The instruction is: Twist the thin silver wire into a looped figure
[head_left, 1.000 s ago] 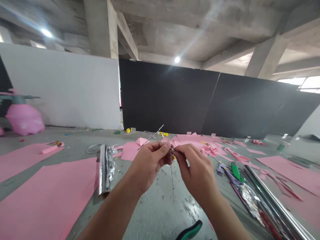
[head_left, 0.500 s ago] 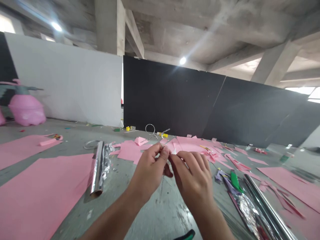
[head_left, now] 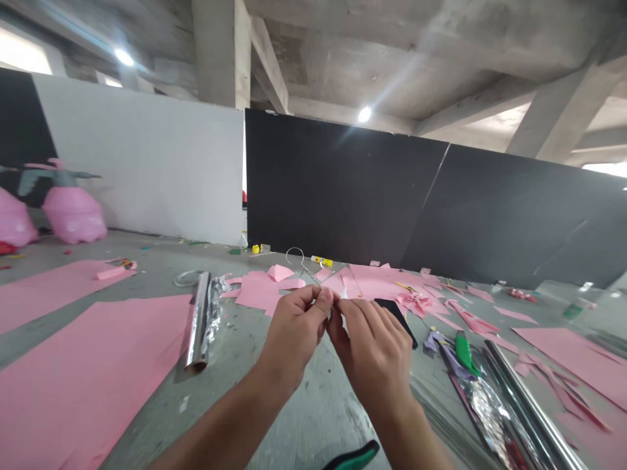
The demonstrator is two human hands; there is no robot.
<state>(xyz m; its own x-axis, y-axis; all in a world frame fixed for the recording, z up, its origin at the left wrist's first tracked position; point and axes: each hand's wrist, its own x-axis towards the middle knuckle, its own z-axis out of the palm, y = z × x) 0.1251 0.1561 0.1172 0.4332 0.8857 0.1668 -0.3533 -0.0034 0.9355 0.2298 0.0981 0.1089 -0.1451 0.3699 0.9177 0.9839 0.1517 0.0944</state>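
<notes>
A thin silvery wire [head_left: 310, 274] rises from between my fingertips, its stem twisted and its far end bent into a round loop. My left hand [head_left: 294, 333] pinches the wire between thumb and forefinger. Against it, my right hand [head_left: 375, 346] is closed with its fingertips at the same spot, also on the wire. The wire's lower end is hidden by my fingers. Below my hands, a green and black tool handle [head_left: 353, 457] shows at the bottom edge.
On the left lie a foil roll [head_left: 198, 326] and large pink sheets [head_left: 93, 365]. Pink scraps [head_left: 259, 292] and a black flat object [head_left: 399, 321] lie beyond my hands. To the right are a green-handled tool [head_left: 465, 354] and a shiny roll [head_left: 524, 398]. Dark panels [head_left: 343, 189] stand behind.
The wire's visible part has turned: a crossing end that stuck out to the right no longer shows. My right fingers have drawn closer together. The view has shifted slightly left.
</notes>
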